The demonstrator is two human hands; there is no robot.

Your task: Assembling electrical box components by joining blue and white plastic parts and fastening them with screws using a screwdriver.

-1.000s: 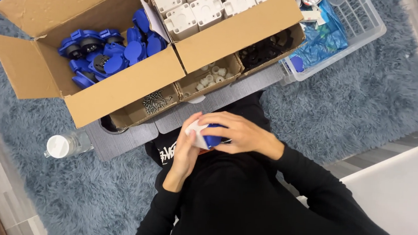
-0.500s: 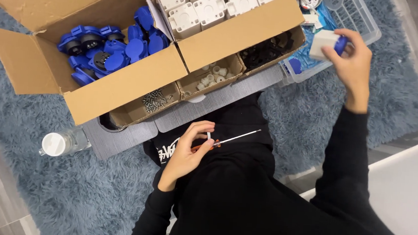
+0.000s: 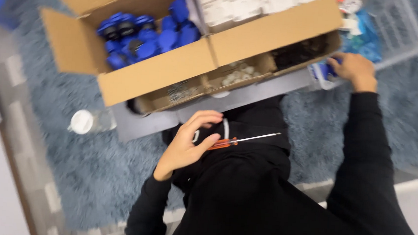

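Left hand curled around the orange handle of a screwdriver, fingers and thumb clamped on it, thin metal shaft pointing away to the right. Held over the lap, just below the cardboard box, against black clothing.

Right hand stretched out to the right end of the box, at the rim of a clear basket. Fingers bent over a small blue part at the basket's near edge; blurred, so cannot tell whether closed on it or only touching.

Box open, flaps spread, divided inside: blue caps heaped in the left compartment, white blocks in the one to their right. Below the box's front wall, shallower trays: one with small pale pieces, one to its right with dark pieces.

Left of the box and lower, a clear bottle with white cap lying on the grey-blue rug. Rug spread under box and basket alike. Basket, right of the box, holding blue and white oddments, too blurred to tell apart.
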